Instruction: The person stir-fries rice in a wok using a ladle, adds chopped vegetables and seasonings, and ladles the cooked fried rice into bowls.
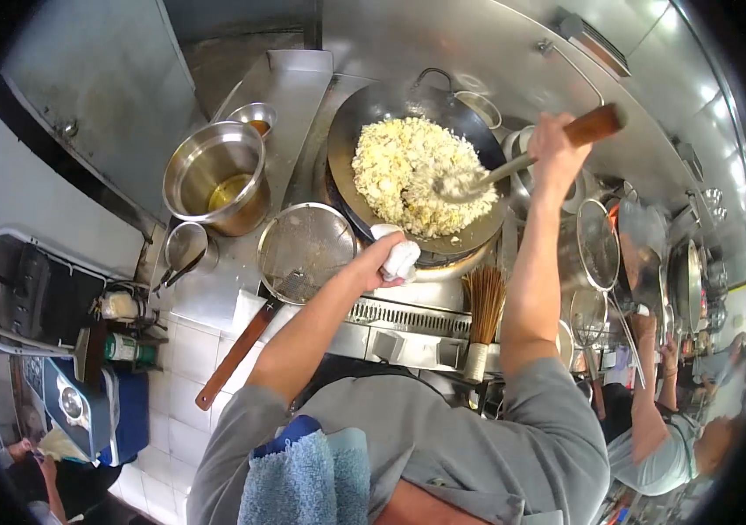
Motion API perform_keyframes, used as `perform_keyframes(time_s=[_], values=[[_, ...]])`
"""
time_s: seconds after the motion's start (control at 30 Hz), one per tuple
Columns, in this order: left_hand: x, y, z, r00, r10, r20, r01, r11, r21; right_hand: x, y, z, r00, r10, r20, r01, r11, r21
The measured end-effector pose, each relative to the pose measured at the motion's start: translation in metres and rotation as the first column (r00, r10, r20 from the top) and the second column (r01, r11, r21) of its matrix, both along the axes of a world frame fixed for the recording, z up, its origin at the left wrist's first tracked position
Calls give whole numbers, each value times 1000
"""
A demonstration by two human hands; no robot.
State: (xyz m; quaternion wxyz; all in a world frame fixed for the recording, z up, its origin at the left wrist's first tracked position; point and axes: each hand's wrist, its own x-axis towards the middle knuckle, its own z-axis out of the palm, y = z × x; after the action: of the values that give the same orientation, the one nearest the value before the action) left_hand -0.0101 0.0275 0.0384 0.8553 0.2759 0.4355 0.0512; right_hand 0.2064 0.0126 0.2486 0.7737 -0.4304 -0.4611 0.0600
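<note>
Fried rice with yellow bits (382,166) fills much of a large dark wok (351,114) on the stove. My right hand (557,153) is wrapped round the handle of a long ladle (596,125), whose head is in the rice at the right side of the wok. Closed round a white cloth (401,261), my left hand (382,258) is at the wok's near rim. A round strainer (307,241) with a wooden handle lies just left of that hand.
On the left counter stand a deep steel pot (215,171), a small bowl (255,114) and a small container (187,248). A bamboo brush (482,306) is near the stove's front. More pans and strainers (596,245) are at right, beside another person (662,451).
</note>
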Motion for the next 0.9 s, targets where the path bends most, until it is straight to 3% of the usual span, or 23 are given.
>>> perform_keyframes(time_s=[0.07,0.13,0.17,0.2,0.27,0.33,0.37,0.47,0.5,0.6,0.67,0.77,0.8,0.87,0.9], values=[[2,0,-8,1000,31,1,-31,999,-14,16,31,-9,986,144,-85,-143,990,14],[1,1,-12,1000,20,18,-20,1000,-12,19,47,38,982,114,-149,-100,990,101],[2,2,-11,999,15,47,-15,1000,0,18,49,61,991,-26,-132,37,996,81],[1,2,-12,998,12,68,-12,1000,-2,28,49,71,996,36,-84,-29,995,91],[0,-1,-11,996,21,88,-22,1000,8,32,72,42,987,-19,-159,39,991,125],[-1,1,-13,995,-43,93,42,999,19,34,106,16,967,67,-245,-58,997,45],[0,7,-11,996,-39,85,37,999,24,32,122,28,962,-44,-269,15,994,-111],[-1,8,-6,997,-54,58,53,998,17,4,97,85,956,245,-164,-273,946,-175],[-1,8,-4,997,-57,59,56,998,18,-6,78,90,902,387,-189,-412,904,-115],[-1,4,-7,996,-56,75,54,998,23,-65,65,32,985,46,-166,-54,998,-44],[-3,0,-10,998,-35,53,34,999,23,-47,72,27,983,59,-176,-67,997,-43],[3,8,-10,995,-35,91,33,999,18,-36,37,63,972,184,-148,-196,978,-71],[0,1,-14,997,-20,77,21,1000,-8,-71,-3,68,991,117,-66,-120,992,-40],[2,4,-10,998,-29,57,28,1000,7,-82,8,8,992,-41,-123,37,999,-38],[1,1,-12,998,-40,48,40,999,13,-69,16,-9,989,19,-148,-18,1000,5]])
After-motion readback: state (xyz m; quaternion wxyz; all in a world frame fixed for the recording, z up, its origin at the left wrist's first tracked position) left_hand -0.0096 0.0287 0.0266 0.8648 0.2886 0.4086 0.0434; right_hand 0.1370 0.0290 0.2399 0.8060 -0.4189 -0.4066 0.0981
